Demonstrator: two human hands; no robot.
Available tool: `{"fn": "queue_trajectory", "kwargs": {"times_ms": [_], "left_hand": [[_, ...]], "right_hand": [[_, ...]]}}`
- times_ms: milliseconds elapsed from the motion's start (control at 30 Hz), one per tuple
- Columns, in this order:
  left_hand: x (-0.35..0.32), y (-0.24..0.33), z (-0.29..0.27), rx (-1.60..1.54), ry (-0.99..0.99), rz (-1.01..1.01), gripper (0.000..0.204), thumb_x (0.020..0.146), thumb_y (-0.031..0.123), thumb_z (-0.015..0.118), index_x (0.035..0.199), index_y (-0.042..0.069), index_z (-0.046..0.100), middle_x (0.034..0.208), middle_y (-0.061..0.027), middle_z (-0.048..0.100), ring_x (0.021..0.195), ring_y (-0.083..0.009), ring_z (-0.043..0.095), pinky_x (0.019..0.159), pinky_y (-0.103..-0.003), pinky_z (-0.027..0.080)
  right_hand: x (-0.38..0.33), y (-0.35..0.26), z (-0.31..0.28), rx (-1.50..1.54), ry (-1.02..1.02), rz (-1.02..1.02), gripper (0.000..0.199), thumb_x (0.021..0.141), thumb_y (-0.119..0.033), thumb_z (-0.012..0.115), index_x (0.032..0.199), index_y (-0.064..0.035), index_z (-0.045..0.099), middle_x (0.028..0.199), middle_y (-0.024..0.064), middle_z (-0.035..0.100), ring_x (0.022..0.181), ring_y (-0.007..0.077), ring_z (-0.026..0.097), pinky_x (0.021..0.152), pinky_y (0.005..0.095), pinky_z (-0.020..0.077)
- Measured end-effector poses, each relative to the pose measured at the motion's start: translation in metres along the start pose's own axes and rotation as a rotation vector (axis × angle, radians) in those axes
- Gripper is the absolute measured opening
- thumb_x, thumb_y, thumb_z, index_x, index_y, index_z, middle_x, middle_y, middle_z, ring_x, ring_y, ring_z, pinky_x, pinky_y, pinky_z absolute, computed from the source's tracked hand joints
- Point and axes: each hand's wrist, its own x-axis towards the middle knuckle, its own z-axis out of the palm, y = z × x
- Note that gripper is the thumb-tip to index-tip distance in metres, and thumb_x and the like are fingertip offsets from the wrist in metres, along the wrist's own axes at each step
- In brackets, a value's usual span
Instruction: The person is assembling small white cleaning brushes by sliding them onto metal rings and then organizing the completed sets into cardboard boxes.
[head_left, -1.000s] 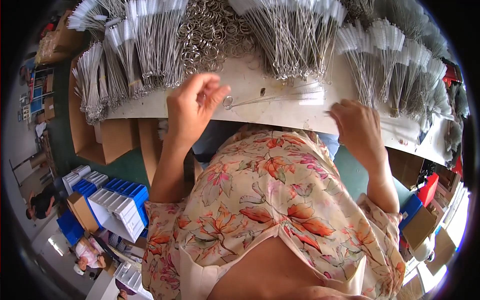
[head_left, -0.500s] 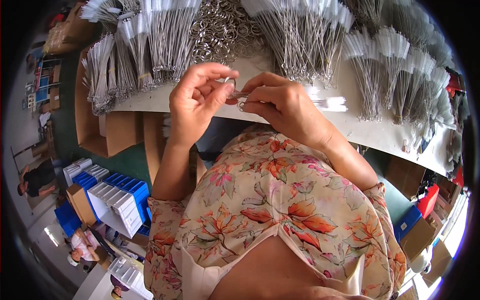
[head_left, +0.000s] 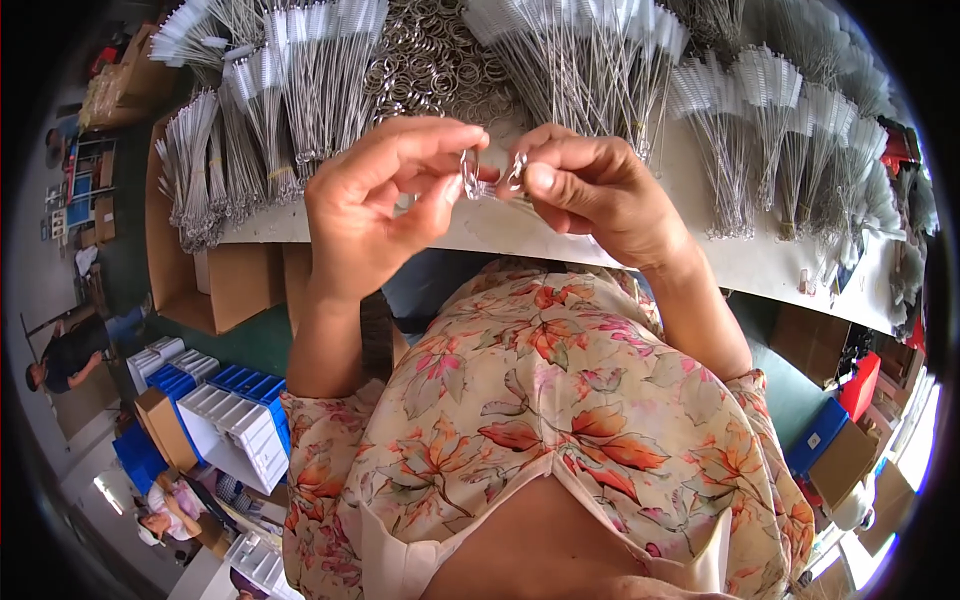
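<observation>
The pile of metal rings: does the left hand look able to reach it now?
Probably yes: the left hand is near the pile, with no visible barrier between, though it pinches a single ring, so it isn't entirely free.

A head-worn fisheye looks closely down on left hand [head_left: 370, 208] and right hand [head_left: 610, 190]

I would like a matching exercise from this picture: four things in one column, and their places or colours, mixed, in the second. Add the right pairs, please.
Column one:
1. Held metal ring
2. Pile of rings
3. Plastic crates
4. Cardboard box

Column two:
A. Blue and white
B. Between thumb and fingers of the left hand
C. Brown, by the left part of the table
D. Between brush bundles

Right pairs: 1-B, 2-D, 3-A, 4-C
</observation>
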Motion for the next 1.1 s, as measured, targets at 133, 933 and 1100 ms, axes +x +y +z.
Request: {"fn": "queue_trajectory", "kwargs": {"times_ms": [133, 933, 1100], "left_hand": [[-0.003, 0.01, 0.018, 0.045, 0.082, 0.131, 0.027, 0.074, -0.013, 0.055, 0.099, -0.006, 0.061, 0.099, -0.0157, 0.059, 0.081, -0.0183, 0.064, 0.067, -0.025, 0.054], [0.008, 0.02, 0.021, 0.382, 0.15, 0.262, 0.026, 0.074, -0.01, 0.058, 0.1, -0.006, 0.061, 0.097, -0.0169, 0.06, 0.079, -0.0181, 0.063, 0.068, -0.025, 0.053], [0.007, 0.018, 0.02, 0.349, 0.115, 0.226, 0.026, 0.075, -0.009, 0.056, 0.101, -0.009, 0.059, 0.101, -0.0197, 0.059, 0.084, -0.0196, 0.061, 0.072, -0.026, 0.052]], "right_hand": [[-0.004, -0.01, 0.006, 0.084, 0.142, -0.168, 0.019, 0.083, -0.018, 0.063, 0.092, -0.0009, 0.062, 0.069, -0.0021, 0.056, 0.058, 0.0035, 0.046, 0.049, 0.0164, 0.0346], [0.002, -0.022, 0.025, -0.153, 0.246, -0.369, 0.009, 0.085, -0.007, 0.059, 0.089, 0.0014, 0.058, 0.078, 0.0039, 0.059, 0.061, 0.0063, 0.051, 0.056, 0.0193, 0.0435], [0.003, -0.024, 0.016, -0.028, 0.111, -0.2, 0.014, 0.088, -0.014, 0.056, 0.09, 0.0, 0.059, 0.076, 0.0011, 0.059, 0.059, 0.0045, 0.047, 0.053, 0.0176, 0.0407]]}}
